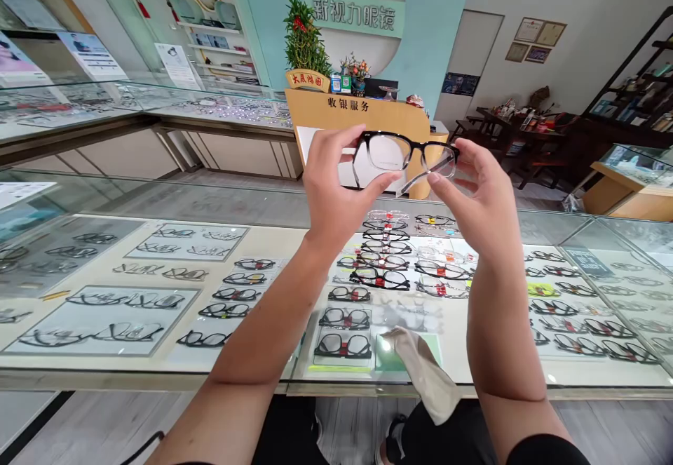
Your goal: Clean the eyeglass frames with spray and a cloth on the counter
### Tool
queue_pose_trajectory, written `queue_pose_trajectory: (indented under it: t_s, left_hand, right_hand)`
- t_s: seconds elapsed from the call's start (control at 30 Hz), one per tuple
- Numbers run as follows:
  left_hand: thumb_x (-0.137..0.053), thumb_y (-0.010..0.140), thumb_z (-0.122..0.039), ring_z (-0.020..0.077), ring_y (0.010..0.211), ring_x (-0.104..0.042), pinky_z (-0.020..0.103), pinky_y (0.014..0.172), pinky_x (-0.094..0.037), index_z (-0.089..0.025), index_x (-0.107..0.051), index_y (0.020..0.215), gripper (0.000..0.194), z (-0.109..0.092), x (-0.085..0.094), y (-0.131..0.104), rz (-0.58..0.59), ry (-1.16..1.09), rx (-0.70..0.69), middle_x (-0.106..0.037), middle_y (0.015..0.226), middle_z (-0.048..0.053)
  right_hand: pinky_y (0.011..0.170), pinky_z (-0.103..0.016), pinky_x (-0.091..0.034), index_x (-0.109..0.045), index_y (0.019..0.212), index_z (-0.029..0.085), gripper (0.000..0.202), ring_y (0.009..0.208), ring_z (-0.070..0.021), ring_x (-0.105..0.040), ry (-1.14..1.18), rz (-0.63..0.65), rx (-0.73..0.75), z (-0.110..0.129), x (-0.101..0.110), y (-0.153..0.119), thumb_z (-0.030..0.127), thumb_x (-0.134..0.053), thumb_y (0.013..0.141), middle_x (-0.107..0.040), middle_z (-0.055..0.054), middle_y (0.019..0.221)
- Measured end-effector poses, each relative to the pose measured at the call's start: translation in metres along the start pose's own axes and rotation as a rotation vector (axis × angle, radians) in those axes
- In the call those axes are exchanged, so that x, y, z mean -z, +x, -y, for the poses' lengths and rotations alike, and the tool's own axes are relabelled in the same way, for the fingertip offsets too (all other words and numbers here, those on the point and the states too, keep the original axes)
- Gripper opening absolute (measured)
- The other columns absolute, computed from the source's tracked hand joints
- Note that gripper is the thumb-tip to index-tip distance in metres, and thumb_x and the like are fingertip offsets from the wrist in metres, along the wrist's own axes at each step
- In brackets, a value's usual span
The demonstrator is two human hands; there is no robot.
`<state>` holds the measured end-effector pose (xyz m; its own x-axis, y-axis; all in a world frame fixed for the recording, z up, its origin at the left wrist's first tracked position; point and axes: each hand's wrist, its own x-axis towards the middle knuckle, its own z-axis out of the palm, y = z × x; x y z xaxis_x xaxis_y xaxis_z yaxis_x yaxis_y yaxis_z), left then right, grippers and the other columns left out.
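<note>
Both of my hands hold up a pair of eyeglasses above the glass counter. The frame is black along the top and clear below, with the front facing up and the temples partly unfolded. My left hand pinches the left end near the hinge, its thumb under the left lens. At the other end, my right hand is closed on the right hinge side, its thumb by the lower rim of the right lens. A pale cleaning cloth lies below, draped over the counter's front edge.
The glass display counter spans the front, with rows of eyeglasses inside. Another glass case runs along the back left. Beyond stands a wooden cashier desk with a potted plant. Dark wooden furniture is at the right.
</note>
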<state>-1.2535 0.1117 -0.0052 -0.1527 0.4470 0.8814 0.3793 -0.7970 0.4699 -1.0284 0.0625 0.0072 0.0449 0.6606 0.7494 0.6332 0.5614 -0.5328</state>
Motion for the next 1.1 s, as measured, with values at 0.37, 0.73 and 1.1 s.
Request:
queue_pose_trajectory:
  t_s: [0.37, 0.73, 1.1]
  left_hand:
    - [-0.102, 0.073, -0.063, 0.0386, 0.142, -0.064, 0.054, 0.111, -0.064, -0.036, -0.070, 0.138, 0.077, -0.002, 0.000, 0.002, 0.040, -0.003, 0.092, -0.064, 0.140, 0.009]
    - [-0.094, 0.081, -0.070, 0.0351, 0.145, -0.065, 0.053, 0.112, -0.066, -0.039, -0.066, 0.142, 0.074, 0.030, -0.005, 0.011, 0.052, -0.190, 0.141, -0.068, 0.143, 0.008]
    - [-0.100, 0.076, -0.064, 0.0381, 0.156, -0.057, 0.056, 0.119, -0.063, -0.041, -0.064, 0.147, 0.083, 0.017, 0.001, 0.008, 0.006, -0.118, 0.042, -0.063, 0.155, 0.009]
  right_hand:
    - [0.107, -0.067, -0.064, -0.062, 0.156, 0.035, 0.062, 0.135, -0.0401, -0.070, 0.011, 0.035, 0.006, -0.006, 0.006, 0.004, 0.054, -0.080, 0.099, -0.070, -0.013, 0.150]
    - [0.103, -0.055, -0.067, -0.065, 0.150, 0.035, 0.050, 0.132, -0.0336, -0.074, 0.048, -0.119, 0.023, -0.008, 0.010, 0.009, 0.065, -0.055, 0.112, -0.072, -0.012, 0.144]
    - [0.105, -0.055, -0.068, -0.083, 0.131, 0.029, 0.046, 0.120, -0.0295, -0.079, 0.273, -0.146, -0.141, 0.008, 0.012, 0.009, 0.063, -0.061, 0.108, -0.084, -0.008, 0.124]
